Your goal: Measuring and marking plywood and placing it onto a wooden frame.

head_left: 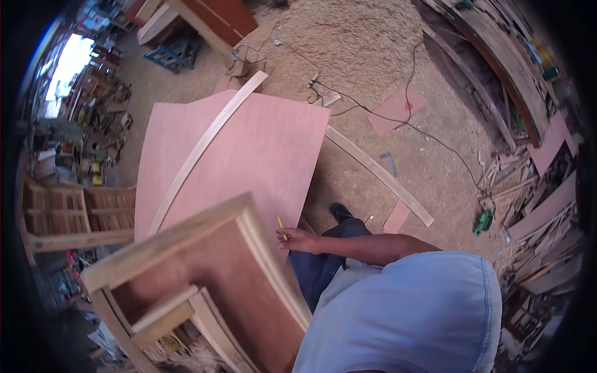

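Note:
My right hand point(297, 241) has its fingers closed on a thin yellow pencil point(280, 224), near the edge of a large pinkish plywood sheet point(242, 155). A long pale wooden strip point(208, 137) lies diagonally across that sheet. In the lower left, close to me, a wooden frame point(168, 242) with a reddish-brown panel and a smaller inner frame is tilted over part of the sheet. I do not see my left hand.
Another strip point(379, 174), plywood offcuts point(395, 112), a black cord point(429, 133) and a green power tool point(482, 221) lie on the dusty floor. Timber and scraps point(535, 248) pile along the right; wooden racks point(74, 221) and clutter stand left; furniture point(208, 28) stands behind.

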`<control>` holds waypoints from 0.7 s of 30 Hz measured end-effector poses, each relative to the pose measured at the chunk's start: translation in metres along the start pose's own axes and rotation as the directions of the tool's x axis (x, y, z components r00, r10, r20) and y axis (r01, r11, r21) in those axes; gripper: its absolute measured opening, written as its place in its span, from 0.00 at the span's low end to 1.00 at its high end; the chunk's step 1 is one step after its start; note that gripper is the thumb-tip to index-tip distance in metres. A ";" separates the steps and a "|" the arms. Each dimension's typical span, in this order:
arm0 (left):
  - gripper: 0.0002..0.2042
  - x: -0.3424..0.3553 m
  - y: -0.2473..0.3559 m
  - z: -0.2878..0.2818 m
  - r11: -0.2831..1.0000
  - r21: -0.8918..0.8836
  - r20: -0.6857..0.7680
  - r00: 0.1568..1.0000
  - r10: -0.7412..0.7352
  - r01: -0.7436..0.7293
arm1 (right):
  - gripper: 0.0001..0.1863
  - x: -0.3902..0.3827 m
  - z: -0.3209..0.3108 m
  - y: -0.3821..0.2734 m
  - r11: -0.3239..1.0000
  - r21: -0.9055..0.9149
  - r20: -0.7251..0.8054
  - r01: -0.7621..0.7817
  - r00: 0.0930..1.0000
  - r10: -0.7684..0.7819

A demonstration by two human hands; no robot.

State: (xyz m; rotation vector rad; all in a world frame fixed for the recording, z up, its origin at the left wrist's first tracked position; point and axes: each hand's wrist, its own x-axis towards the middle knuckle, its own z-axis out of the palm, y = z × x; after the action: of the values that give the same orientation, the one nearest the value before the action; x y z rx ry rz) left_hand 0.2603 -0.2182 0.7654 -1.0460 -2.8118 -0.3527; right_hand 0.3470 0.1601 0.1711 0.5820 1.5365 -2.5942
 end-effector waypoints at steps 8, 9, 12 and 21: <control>0.30 0.289 0.019 0.188 0.937 -0.232 0.362 0.917 -0.166 0.261 | 0.20 0.003 -0.042 -0.094 0.927 0.375 -0.447 -0.001 0.876 0.182; 0.30 0.326 0.014 0.221 0.937 -0.231 0.418 0.897 -0.147 0.261 | 0.20 0.008 -0.053 -0.093 0.930 0.369 -0.472 0.011 0.864 0.176; 0.31 0.418 -0.045 0.333 0.948 -0.309 0.512 0.853 0.095 0.080 | 0.22 0.036 -0.070 -0.064 0.917 0.260 -0.760 0.302 0.650 0.002; 0.44 0.539 -0.104 0.730 0.830 -0.414 0.803 0.580 0.139 0.374 | 0.21 0.062 -0.107 -0.025 0.976 0.185 -0.931 0.117 0.339 0.136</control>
State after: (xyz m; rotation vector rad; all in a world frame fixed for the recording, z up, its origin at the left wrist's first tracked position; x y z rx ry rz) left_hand -0.2368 0.2326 0.1466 -1.3926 -3.7657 -0.9814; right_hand 0.3140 0.2724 0.1242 2.4838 1.2766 -2.4242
